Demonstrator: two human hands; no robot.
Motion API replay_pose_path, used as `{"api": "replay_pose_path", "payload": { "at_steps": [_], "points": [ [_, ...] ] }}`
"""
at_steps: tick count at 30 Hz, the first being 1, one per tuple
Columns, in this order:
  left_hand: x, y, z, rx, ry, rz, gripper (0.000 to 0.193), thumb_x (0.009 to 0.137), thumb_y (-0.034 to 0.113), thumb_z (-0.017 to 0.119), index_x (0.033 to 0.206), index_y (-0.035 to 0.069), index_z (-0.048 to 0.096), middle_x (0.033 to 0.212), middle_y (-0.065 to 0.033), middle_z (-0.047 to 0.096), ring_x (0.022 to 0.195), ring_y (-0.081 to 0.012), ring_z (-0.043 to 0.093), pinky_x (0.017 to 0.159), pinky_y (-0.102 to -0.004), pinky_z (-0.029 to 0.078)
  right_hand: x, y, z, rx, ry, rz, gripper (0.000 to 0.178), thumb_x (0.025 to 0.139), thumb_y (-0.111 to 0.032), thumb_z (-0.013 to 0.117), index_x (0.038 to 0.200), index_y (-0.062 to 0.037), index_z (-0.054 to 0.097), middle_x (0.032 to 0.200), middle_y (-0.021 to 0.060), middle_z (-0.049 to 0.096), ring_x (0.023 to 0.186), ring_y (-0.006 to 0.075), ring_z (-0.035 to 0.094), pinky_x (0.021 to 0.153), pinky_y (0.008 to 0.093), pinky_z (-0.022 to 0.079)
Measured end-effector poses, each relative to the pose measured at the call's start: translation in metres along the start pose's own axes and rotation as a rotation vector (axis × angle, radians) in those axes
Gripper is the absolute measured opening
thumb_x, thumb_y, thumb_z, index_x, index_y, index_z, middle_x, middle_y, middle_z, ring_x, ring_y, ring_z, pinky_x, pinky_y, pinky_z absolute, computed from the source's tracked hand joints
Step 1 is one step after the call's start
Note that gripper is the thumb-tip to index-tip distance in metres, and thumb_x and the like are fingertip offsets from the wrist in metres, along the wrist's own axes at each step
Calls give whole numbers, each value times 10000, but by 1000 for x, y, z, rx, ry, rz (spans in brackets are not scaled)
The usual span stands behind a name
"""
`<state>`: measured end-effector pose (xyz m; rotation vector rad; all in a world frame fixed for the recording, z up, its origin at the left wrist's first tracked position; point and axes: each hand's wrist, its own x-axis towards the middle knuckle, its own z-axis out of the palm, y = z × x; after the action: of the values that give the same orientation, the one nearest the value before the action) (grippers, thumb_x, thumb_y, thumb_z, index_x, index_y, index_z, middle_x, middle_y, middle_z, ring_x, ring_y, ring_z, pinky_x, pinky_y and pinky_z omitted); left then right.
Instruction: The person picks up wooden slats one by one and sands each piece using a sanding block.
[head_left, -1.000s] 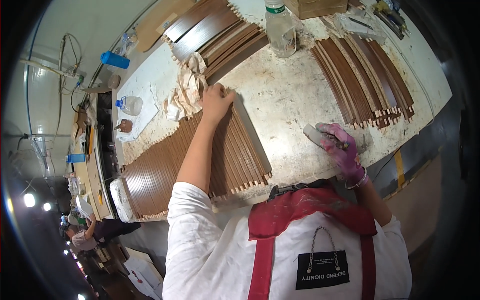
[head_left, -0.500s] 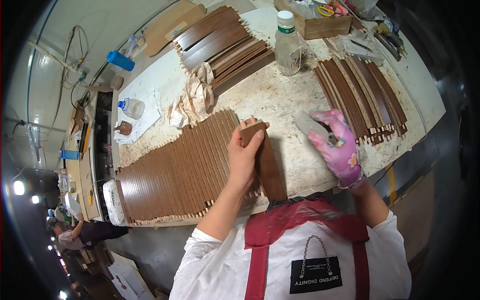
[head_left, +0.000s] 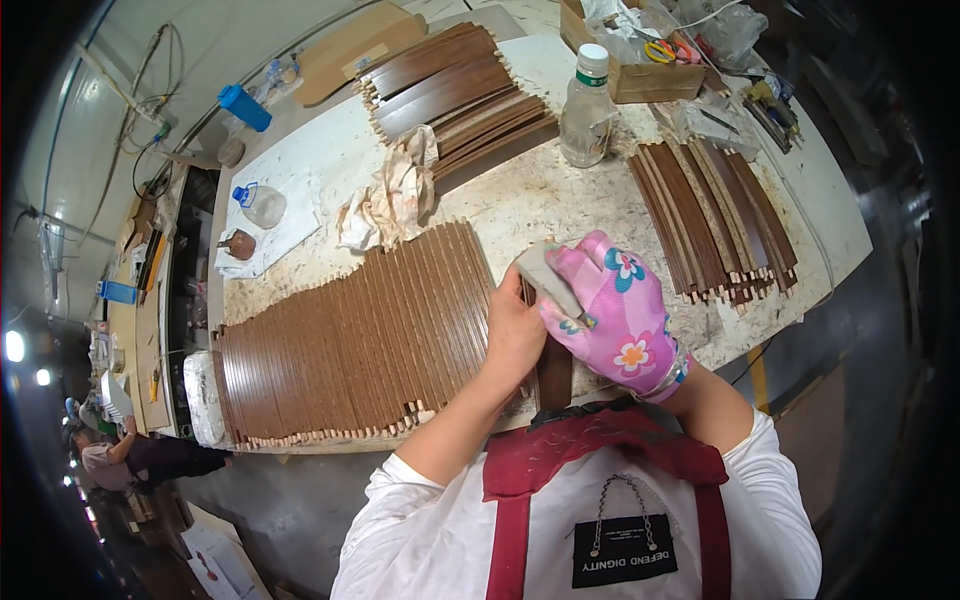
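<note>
My bare left hand (head_left: 514, 335) is closed around a brown wooden slat (head_left: 554, 378), which points toward my apron. In a pink flowered glove, my right hand (head_left: 622, 325) grips a grey, flat pad (head_left: 550, 280), perhaps a sanding pad. The pad lies over the slat's far end, close to my left fingers, and hides that end together with the glove. Just left of my hands runs a long row of similar slats (head_left: 350, 345) standing side by side, with pale dowel pegs along their ends.
A white wrapped block (head_left: 204, 398) abuts the row's left end. More slats are stacked at the right (head_left: 712, 220) and at the back (head_left: 450, 85). Crumpled cloth (head_left: 392, 195), a clear bottle (head_left: 586, 115) and a cardboard box (head_left: 655, 82) stand beyond. Another person (head_left: 125, 455) is far left.
My right hand has moved left with the grey pad and brought it onto the slat's far end. My left hand still holds the slat, now slightly lower and farther right in view.
</note>
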<state>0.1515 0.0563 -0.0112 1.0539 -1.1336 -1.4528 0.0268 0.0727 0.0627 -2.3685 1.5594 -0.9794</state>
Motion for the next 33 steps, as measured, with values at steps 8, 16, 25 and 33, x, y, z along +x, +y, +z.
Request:
{"api": "replay_pose_path", "payload": {
  "at_steps": [8,16,25,33],
  "points": [
    [-11,-33,-9,-168,12,-290,208,941,178,500,1086,30,506,886,-6,529,812,-52,467,731,-194,400,-14,41,-16,-143,36,237,286,768,-197,621,986,-23,561,920,177,555,777,351,581,681,387,476],
    [-7,-43,0,-131,73,-111,110,917,109,525,989,46,472,798,18,521,661,-22,407,582,-169,344,-23,50,-19,0,161,193,293,752,-203,644,978,-31,568,934,164,564,768,343,598,665,400,492],
    [-19,-28,10,101,97,22,129,897,84,551,978,50,455,781,25,498,704,-33,425,620,-172,358,-22,44,-16,-28,67,272,305,753,-169,643,1002,-9,568,947,186,562,848,354,588,729,390,484],
    [16,-13,-7,-351,28,-214,249,966,306,358,931,83,462,653,-34,465,602,-126,428,570,-237,373,-28,79,-38,314,150,220,308,766,-122,648,1039,-3,566,1008,170,583,926,293,583,810,337,473]
  ]
}}
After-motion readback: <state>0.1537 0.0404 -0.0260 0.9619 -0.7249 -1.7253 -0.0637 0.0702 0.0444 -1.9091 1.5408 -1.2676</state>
